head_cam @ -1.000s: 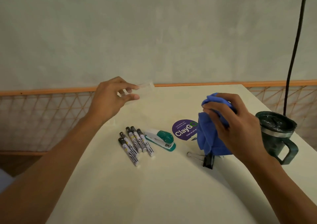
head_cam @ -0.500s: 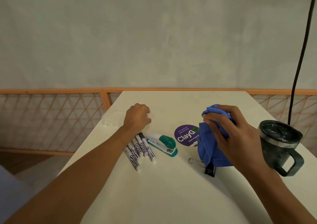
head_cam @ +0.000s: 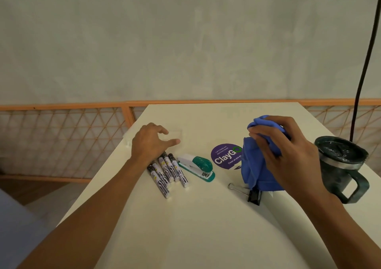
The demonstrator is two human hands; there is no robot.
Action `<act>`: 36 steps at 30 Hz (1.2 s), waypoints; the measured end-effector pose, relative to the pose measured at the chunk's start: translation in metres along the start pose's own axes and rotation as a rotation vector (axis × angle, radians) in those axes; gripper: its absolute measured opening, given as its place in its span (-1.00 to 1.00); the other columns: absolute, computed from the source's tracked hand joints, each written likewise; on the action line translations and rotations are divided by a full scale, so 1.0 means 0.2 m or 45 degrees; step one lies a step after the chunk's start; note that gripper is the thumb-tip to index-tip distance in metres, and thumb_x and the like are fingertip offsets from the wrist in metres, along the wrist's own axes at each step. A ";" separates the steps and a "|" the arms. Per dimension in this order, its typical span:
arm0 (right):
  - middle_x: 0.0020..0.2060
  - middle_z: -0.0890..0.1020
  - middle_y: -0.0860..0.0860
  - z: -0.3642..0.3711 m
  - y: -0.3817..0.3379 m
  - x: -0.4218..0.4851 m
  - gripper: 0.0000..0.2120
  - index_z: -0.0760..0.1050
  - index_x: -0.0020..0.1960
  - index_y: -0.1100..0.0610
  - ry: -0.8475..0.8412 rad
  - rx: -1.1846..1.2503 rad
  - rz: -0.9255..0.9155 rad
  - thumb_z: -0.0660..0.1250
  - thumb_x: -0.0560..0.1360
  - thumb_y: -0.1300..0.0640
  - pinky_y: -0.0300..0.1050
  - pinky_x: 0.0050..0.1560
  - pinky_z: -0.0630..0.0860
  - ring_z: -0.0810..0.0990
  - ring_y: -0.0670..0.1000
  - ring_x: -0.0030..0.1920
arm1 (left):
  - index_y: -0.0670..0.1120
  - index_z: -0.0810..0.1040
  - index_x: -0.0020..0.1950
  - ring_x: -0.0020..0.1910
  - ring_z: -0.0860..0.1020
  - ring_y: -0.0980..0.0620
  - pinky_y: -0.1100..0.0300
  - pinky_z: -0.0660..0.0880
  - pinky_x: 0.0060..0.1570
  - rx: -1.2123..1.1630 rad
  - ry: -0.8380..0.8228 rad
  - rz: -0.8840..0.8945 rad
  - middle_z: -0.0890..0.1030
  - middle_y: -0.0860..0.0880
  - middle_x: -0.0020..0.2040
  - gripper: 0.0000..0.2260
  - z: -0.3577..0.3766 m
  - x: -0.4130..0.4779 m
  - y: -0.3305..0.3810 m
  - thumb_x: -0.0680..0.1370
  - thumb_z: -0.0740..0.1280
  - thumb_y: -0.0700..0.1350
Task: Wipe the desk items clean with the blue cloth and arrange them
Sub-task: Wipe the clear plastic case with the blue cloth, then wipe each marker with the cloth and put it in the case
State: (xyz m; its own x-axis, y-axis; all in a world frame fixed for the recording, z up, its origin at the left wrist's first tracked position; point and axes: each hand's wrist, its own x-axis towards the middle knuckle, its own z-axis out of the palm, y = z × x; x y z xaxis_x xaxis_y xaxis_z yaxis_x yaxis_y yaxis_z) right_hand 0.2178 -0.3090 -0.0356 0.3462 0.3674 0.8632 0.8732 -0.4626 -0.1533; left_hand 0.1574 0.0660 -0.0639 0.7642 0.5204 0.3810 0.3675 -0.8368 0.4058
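Pale plaster wall (head_cam: 185,41) filled the upper half, above an orange-framed lattice rail (head_cam: 61,106). A black cable (head_cam: 364,62) hung down at the far right. Below, a cream table (head_cam: 206,231) with a smooth matte top ran toward the wall.

The left hand (head_cam: 150,143) sat low over the table's far left, fingers relaxed and spread, gripping nothing. Its wrist covered the far ends of four markers (head_cam: 165,172), white barrels with black print, lying side by side and touching. Something faint and clear lay just beyond the fingers; what it was could not be told.

Just right of the markers lay a white and teal stapler (head_cam: 198,166), then a round purple sticker (head_cam: 224,155). The right hand (head_cam: 286,157) clutched the blue cloth (head_cam: 255,167), bunched, above the sticker's right edge, with folds hanging to the table. A black clip (head_cam: 254,195) with wire handles lay beneath the folds. A dark lidded mug (head_cam: 340,165) stood at the right edge.

The cloth looked soft, light and limp, best wadded in the palm. The markers seemed light and prone to roll, so a pinch at mid-barrel would suit. The stapler looked hard and heavier, best held by its sides. The mug was probably heaviest, best taken by its handle.
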 end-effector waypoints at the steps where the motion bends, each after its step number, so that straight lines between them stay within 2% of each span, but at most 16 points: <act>1: 0.31 0.53 0.08 0.00 0.00 0.00 -0.69 0.62 0.32 0.16 -0.007 0.004 0.000 0.37 0.62 0.09 -0.11 -0.02 0.50 0.59 0.03 0.09 | 0.08 0.74 0.10 0.19 0.61 -0.01 0.00 0.57 0.07 -0.041 0.004 -0.002 0.67 0.04 0.15 -0.51 0.00 -0.01 -0.02 0.40 0.56 0.42; 3: 0.32 0.51 0.07 0.01 0.00 -0.01 -0.68 0.59 0.33 0.14 -0.020 0.006 0.002 0.35 0.62 0.07 -0.11 0.00 0.50 0.63 0.09 0.08 | 0.05 0.75 0.06 0.11 0.63 0.00 0.01 0.58 0.05 -0.103 0.028 0.015 0.68 0.03 0.09 -0.62 0.02 -0.04 -0.05 0.45 0.58 0.31; 6: 0.31 0.51 0.06 0.01 0.00 -0.01 -0.70 0.57 0.33 0.10 -0.008 0.025 -0.002 0.33 0.63 0.06 -0.08 -0.02 0.51 0.59 0.05 0.09 | 0.02 0.77 0.05 0.06 0.65 0.00 0.00 0.60 0.07 -0.170 0.043 0.043 0.71 0.01 0.08 -0.74 0.02 -0.05 -0.07 0.48 0.63 0.14; 9: 0.30 0.52 0.08 0.01 0.00 0.00 -0.71 0.54 0.34 0.07 0.012 0.028 -0.017 0.34 0.63 0.07 -0.05 -0.05 0.54 0.56 0.04 0.10 | 0.02 0.78 0.05 0.04 0.66 0.00 -0.05 0.62 0.09 -0.185 0.040 0.038 0.73 -0.02 0.09 -0.78 0.01 -0.06 -0.10 0.48 0.65 0.06; 12: 0.29 0.55 0.11 0.01 0.01 0.00 -0.73 0.61 0.31 0.14 0.030 0.000 -0.007 0.36 0.66 0.06 -0.05 -0.07 0.55 0.63 0.13 0.07 | 0.01 0.78 0.05 0.05 0.66 -0.01 -0.07 0.63 0.09 -0.200 0.046 0.035 0.73 -0.02 0.09 -0.78 0.01 -0.05 -0.13 0.47 0.66 0.04; 14: 0.29 0.55 0.10 0.01 0.00 -0.01 -0.74 0.61 0.31 0.14 0.029 -0.002 -0.013 0.35 0.70 0.02 -0.06 -0.07 0.55 0.60 0.10 0.07 | 0.01 0.78 0.05 0.05 0.66 0.00 -0.06 0.62 0.09 -0.202 0.058 0.036 0.73 -0.02 0.09 -0.78 0.02 -0.05 -0.14 0.47 0.66 0.05; 18: 0.28 0.55 0.12 0.01 0.00 0.00 -0.72 0.62 0.31 0.16 0.039 0.007 -0.009 0.38 0.64 0.10 -0.04 -0.07 0.54 0.57 0.06 0.10 | 0.03 0.78 0.05 0.04 0.64 0.01 -0.03 0.61 0.07 -0.190 0.084 0.028 0.72 0.00 0.10 -0.78 0.03 -0.05 -0.14 0.48 0.65 0.07; 21: 0.27 0.55 0.12 0.01 0.01 0.00 -0.75 0.61 0.31 0.15 0.049 0.010 -0.022 0.41 0.68 0.07 -0.04 -0.04 0.52 0.54 0.04 0.11 | 0.03 0.77 0.05 0.05 0.64 0.01 -0.01 0.59 0.06 -0.193 0.091 0.016 0.72 0.00 0.11 -0.79 0.04 -0.04 -0.15 0.48 0.64 0.06; 31: 0.27 0.56 0.16 0.01 0.01 0.00 -0.69 0.57 0.34 0.12 0.032 0.003 -0.024 0.36 0.65 0.02 -0.03 -0.05 0.53 0.53 0.05 0.10 | 0.02 0.78 0.08 0.05 0.65 -0.01 -0.06 0.63 0.09 -0.229 0.091 0.026 0.72 -0.01 0.13 -0.79 0.04 -0.06 -0.16 0.50 0.64 0.03; 36: 0.25 0.59 0.20 0.01 0.01 0.00 -0.68 0.62 0.32 0.19 0.039 -0.038 -0.020 0.36 0.62 0.09 -0.04 -0.04 0.54 0.59 0.12 0.07 | 0.02 0.78 0.11 0.05 0.64 0.03 0.11 0.60 0.05 -0.280 0.071 0.040 0.72 0.01 0.15 -0.81 0.04 -0.06 -0.16 0.51 0.63 -0.03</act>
State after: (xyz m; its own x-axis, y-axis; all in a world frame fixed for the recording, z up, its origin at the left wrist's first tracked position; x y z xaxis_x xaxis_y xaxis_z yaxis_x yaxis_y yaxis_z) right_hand 0.2210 -0.3087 -0.0375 0.3216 0.3500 0.8798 0.8677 -0.4808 -0.1259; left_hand 0.1405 0.0853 -0.0872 0.7409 0.5083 0.4390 0.2147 -0.7986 0.5623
